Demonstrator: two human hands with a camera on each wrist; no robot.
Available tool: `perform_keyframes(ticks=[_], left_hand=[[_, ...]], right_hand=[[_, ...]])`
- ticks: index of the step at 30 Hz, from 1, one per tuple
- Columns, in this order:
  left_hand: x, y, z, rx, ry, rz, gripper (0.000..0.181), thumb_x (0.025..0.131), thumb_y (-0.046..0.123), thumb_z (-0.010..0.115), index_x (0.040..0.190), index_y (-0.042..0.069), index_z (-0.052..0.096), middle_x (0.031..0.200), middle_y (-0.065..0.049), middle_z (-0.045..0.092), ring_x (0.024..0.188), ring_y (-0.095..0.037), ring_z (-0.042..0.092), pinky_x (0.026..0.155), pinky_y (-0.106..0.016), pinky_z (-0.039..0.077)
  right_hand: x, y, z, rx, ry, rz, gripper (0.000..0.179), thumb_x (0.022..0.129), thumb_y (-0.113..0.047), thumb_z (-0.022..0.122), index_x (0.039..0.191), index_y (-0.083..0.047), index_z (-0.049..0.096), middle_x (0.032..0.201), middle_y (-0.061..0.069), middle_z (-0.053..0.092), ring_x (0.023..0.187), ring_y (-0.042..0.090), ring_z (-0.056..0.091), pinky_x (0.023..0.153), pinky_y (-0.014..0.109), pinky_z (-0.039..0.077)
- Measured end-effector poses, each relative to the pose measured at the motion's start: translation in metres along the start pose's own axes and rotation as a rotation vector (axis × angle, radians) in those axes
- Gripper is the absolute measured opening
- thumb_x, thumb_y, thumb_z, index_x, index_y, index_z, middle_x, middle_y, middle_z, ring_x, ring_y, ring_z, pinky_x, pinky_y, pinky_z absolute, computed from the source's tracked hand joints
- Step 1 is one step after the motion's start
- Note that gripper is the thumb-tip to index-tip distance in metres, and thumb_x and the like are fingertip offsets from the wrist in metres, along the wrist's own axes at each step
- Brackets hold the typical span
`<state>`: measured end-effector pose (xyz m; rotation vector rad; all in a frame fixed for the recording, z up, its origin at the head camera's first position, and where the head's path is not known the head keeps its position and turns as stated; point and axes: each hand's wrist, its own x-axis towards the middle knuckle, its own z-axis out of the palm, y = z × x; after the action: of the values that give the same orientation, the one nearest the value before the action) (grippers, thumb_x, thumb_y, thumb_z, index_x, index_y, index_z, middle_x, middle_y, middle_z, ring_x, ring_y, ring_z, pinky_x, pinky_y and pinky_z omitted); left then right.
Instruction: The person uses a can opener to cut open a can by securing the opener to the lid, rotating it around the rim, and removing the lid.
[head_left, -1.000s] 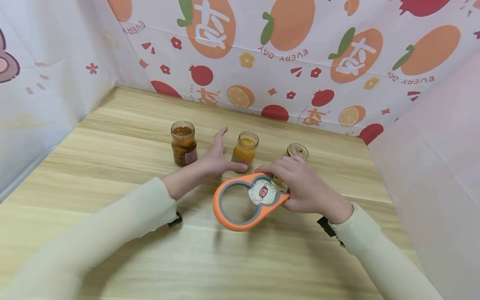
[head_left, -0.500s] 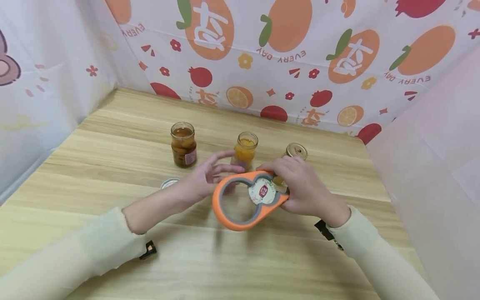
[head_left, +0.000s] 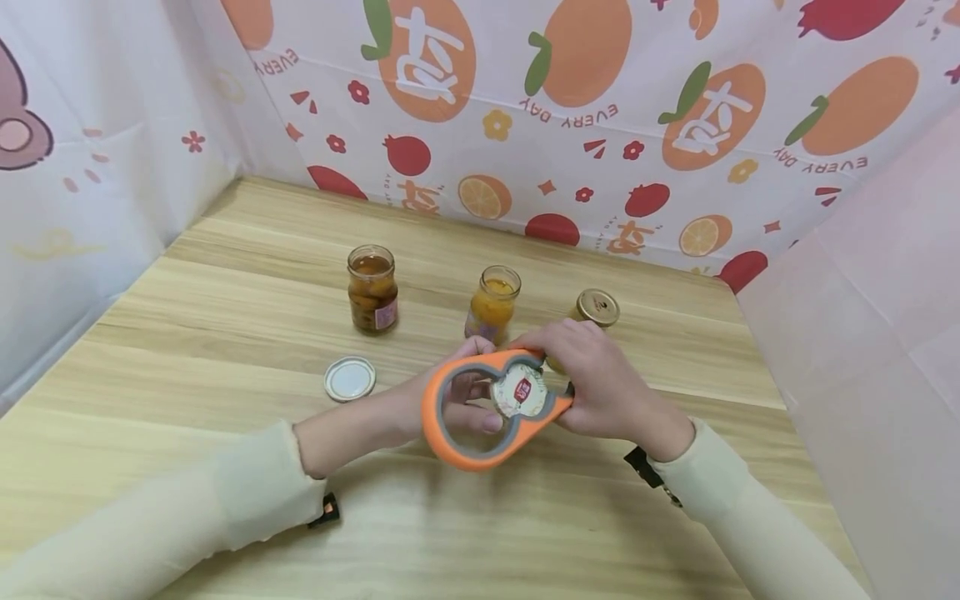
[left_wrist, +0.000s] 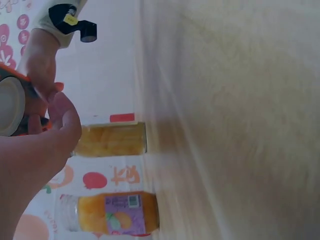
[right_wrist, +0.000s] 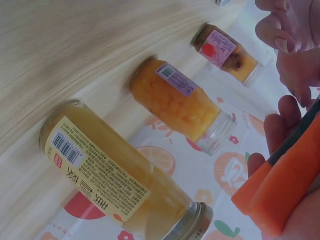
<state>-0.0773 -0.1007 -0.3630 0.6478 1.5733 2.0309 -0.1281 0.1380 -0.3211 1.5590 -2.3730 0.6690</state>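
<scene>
My right hand (head_left: 600, 375) grips an orange-and-grey jar opener (head_left: 450, 433) over the table. A white patterned lid (head_left: 520, 390) with a red mark sits between the opener's notched grey arms. Behind the opener's loop is my left hand (head_left: 457, 404), its fingers bent at the lid's left edge; whether they pinch it is hidden. The left wrist view shows the lid's pale underside (left_wrist: 9, 107) beside that hand. Behind stands an uncapped jar of orange fruit (head_left: 493, 304). Partly behind my right hand is a capped jar of pale yellow fruit (right_wrist: 110, 170).
An uncapped jar of dark fruit (head_left: 372, 292) stands at the left. A loose lid (head_left: 350, 379) lies on the wooden table (head_left: 247, 333), its white inside facing up. Printed cloth (head_left: 555, 167) hangs along the back and sides.
My left hand drew back from beside the orange fruit jar, then came in behind the opener to the lid. The loose lid came into full view. My right hand keeps its grip on the opener.
</scene>
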Motion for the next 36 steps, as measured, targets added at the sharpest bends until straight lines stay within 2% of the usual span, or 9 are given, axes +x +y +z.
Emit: perform_keyframes(ticks=[4,10,18,26,32,36], left_hand=[[0.003,-0.008,0.003,-0.052,-0.003,0.026,0.068,0.075,0.042,0.087,0.116,0.012,0.042,0.117,-0.004,0.063,0.107,-0.020,0.057,0.094,-0.030,0.046],[0.006,-0.015,0.004,-0.139,0.012,0.023,0.073,0.076,0.044,0.086,0.129,0.011,0.048,0.121,-0.004,0.064,0.110,-0.017,0.058,0.097,-0.032,0.047],[0.010,-0.023,0.004,-0.214,0.027,0.026,0.076,0.071,0.046,0.088,0.125,0.013,0.047,0.118,-0.003,0.065,0.106,-0.016,0.061,0.090,-0.034,0.053],[0.010,-0.029,0.006,-0.237,-0.004,0.087,0.083,0.072,0.045,0.088,0.133,0.011,0.042,0.126,0.000,0.066,0.113,-0.012,0.059,0.099,-0.025,0.045],[0.010,-0.027,0.004,-0.181,0.019,0.047,0.083,0.071,0.051,0.087,0.128,0.010,0.042,0.126,-0.005,0.066,0.111,-0.014,0.061,0.094,-0.026,0.048],[0.010,-0.025,0.003,-0.178,0.046,0.021,0.083,0.068,0.051,0.088,0.126,0.010,0.045,0.128,-0.006,0.065,0.113,-0.016,0.060,0.098,-0.027,0.045]], right_hand=[[0.000,0.001,0.003,0.009,0.004,-0.001,0.056,0.075,-0.036,0.084,0.124,-0.020,0.063,0.102,-0.012,0.063,0.094,0.009,0.053,0.081,0.034,0.040],[0.000,0.003,0.005,0.039,0.013,0.007,0.056,0.075,-0.034,0.085,0.125,-0.019,0.063,0.104,-0.011,0.063,0.096,0.009,0.053,0.082,0.035,0.038],[0.000,0.006,0.008,0.056,0.006,0.006,0.056,0.077,-0.037,0.084,0.126,-0.019,0.063,0.107,-0.011,0.064,0.099,0.010,0.054,0.082,0.036,0.038],[0.000,0.007,0.011,0.069,-0.003,-0.015,0.055,0.077,-0.032,0.084,0.126,-0.020,0.062,0.106,-0.012,0.062,0.099,0.009,0.055,0.080,0.034,0.038],[-0.001,0.009,0.013,0.067,-0.002,-0.016,0.056,0.076,-0.031,0.084,0.126,-0.019,0.062,0.106,-0.011,0.063,0.099,0.009,0.055,0.080,0.034,0.039],[0.000,0.009,0.013,0.068,-0.002,-0.015,0.055,0.077,-0.030,0.083,0.127,-0.018,0.062,0.107,-0.010,0.063,0.099,0.009,0.055,0.080,0.034,0.040]])
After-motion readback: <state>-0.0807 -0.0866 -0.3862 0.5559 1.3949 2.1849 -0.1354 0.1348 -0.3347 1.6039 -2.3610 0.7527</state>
